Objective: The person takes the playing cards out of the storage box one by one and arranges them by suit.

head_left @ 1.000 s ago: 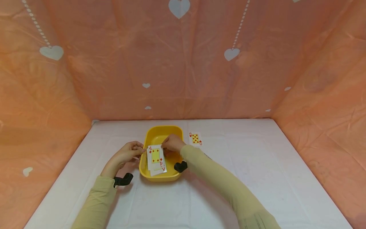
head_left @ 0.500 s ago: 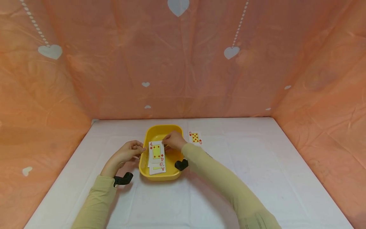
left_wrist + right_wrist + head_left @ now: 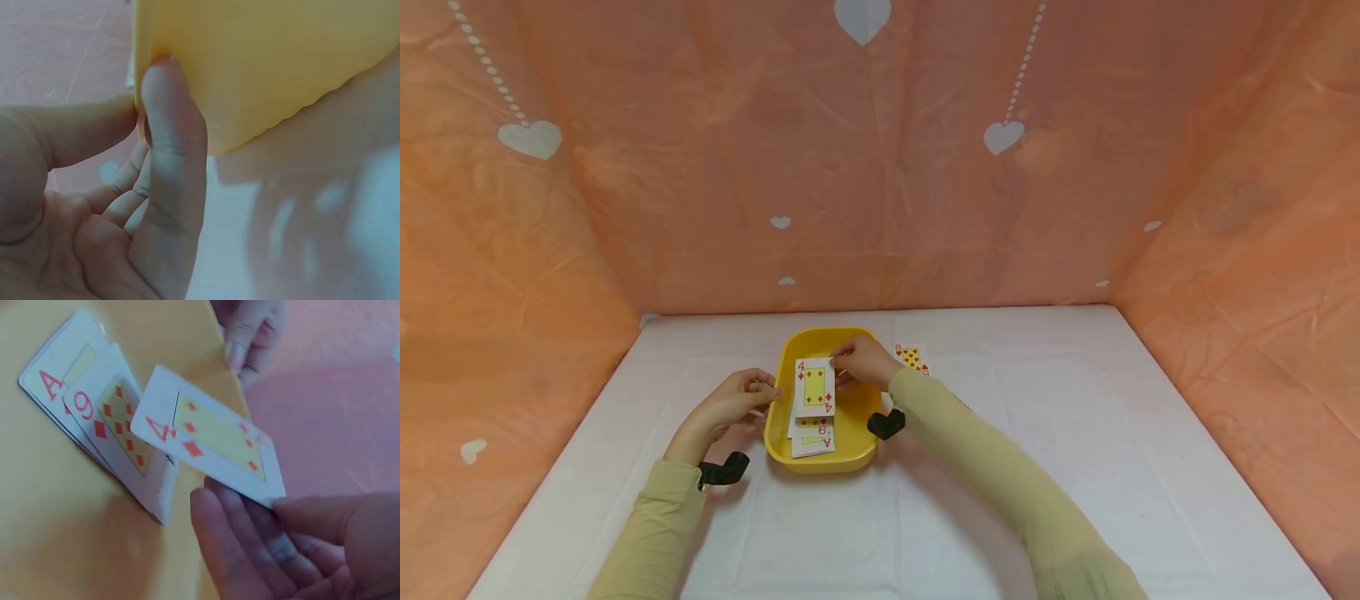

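Note:
My left hand (image 3: pixel 735 406) pinches the left rim of a yellow plastic tray (image 3: pixel 827 461) between thumb and index finger; the left wrist view shows the tray's outer wall (image 3: pixel 262 75). Above the tray, my right hand (image 3: pixel 863 363) pinches a four of diamonds playing card (image 3: pixel 814 387) by one corner. In the right wrist view that four of diamonds (image 3: pixel 206 434) is raised and tilted over the other cards. Below it, a nine of diamonds (image 3: pixel 115 422) lies overlapping an ace (image 3: pixel 59 372) on a small pile inside the tray.
An eight of hearts (image 3: pixel 912 358) lies face up on the white table (image 3: pixel 1037 417) just right of the tray, partly behind the right hand and sleeve. An orange cloth (image 3: pixel 880 208) with white hearts hangs behind and at both sides.
My right hand has moved up and slightly right, drawing the four of diamonds off the pile and baring more of the nine of diamonds. The left hand keeps its place at the rim.

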Motion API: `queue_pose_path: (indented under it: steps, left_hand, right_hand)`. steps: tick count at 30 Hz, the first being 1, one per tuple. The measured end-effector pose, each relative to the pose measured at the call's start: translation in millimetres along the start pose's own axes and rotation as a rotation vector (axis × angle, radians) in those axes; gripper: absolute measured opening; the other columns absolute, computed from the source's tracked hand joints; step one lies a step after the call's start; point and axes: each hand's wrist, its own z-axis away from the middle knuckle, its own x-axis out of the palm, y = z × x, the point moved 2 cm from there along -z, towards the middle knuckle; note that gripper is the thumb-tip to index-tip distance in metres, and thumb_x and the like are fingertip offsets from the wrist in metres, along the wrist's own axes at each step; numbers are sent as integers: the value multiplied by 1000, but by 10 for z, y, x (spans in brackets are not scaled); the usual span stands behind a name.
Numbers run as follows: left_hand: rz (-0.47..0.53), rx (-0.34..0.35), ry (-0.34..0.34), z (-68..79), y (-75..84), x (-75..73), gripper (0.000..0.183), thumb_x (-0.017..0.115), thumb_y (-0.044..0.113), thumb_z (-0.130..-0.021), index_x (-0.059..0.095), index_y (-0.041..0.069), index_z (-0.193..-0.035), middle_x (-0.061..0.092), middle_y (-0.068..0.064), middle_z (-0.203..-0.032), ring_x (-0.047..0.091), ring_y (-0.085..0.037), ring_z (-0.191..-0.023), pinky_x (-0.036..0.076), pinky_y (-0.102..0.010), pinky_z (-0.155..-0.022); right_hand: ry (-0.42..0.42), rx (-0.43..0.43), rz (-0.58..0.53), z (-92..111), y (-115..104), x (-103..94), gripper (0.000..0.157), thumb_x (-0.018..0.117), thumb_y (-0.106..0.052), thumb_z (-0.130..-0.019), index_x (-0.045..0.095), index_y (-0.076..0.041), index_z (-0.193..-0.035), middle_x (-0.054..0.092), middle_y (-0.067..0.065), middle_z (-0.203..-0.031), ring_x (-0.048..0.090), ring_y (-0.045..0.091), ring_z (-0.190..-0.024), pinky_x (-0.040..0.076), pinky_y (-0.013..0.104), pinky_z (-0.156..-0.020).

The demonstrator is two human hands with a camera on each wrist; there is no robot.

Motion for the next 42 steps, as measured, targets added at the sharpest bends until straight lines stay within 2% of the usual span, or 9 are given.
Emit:
queue_pose_path:
  steps: [9,16,21,26,30,35,42]
  left_hand:
    - [-3,-8,6,-22,-19,-2,33,59,16,-96,46,-7,-115,60,-15,-91,62,-22,-77,54,-34,-65]
    - [-17,-20,11,-5,-22,0,32,57,17,-97,46,-6,-116,61,-13,-92,61,-19,-75,53,-34,-66]
    - [-15,6,0,14,7,10,32,57,17,-97,46,-7,-116,61,-14,-93,61,-20,-76,53,-34,-65]
    - [-14,5,2,23,19,16,33,58,17,-97,46,-7,-116,61,-13,-92,61,-19,-75,53,-35,-65]
    - [-14,-5,9,20,-2,16,33,58,17,-96,47,-6,-116,61,-13,-92,61,-19,-75,53,-34,-65]
    - [-11,-4,12,9,-28,14,34,59,18,-96,47,-6,-116,61,-12,-92,61,-19,-76,52,-34,-65]
    - [-5,1,13,-2,-26,-1,31,58,17,-96,46,-6,-115,61,-13,-91,61,-19,-74,52,-34,-64]
  right_hand:
    - [-33,-3,-48,83,-92,-233,30,61,-3,-92,60,7,-119,66,17,-102,69,26,-78,53,43,-78]
    - [-39,-51,-106,161,-135,-470,35,58,2,-90,55,7,-124,64,20,-107,67,27,-83,53,43,-79]
    - [1,-60,-139,225,-147,-716,33,59,0,-90,56,3,-123,63,19,-108,65,27,-88,52,43,-82]
    - [44,-43,-147,304,-125,-972,36,57,-2,-92,53,0,-128,60,20,-112,62,29,-92,47,48,-90]
    - [85,-30,-154,321,-14,-1205,39,55,-3,-93,51,0,-131,57,21,-118,60,31,-99,44,48,-94]
    - [157,-15,-157,308,244,-1543,43,54,-4,-93,44,4,-134,52,21,-120,55,32,-104,42,46,-97]
    - [274,34,-157,324,582,-1854,43,52,-2,-94,43,7,-135,53,20,-117,56,24,-97,40,48,-97]
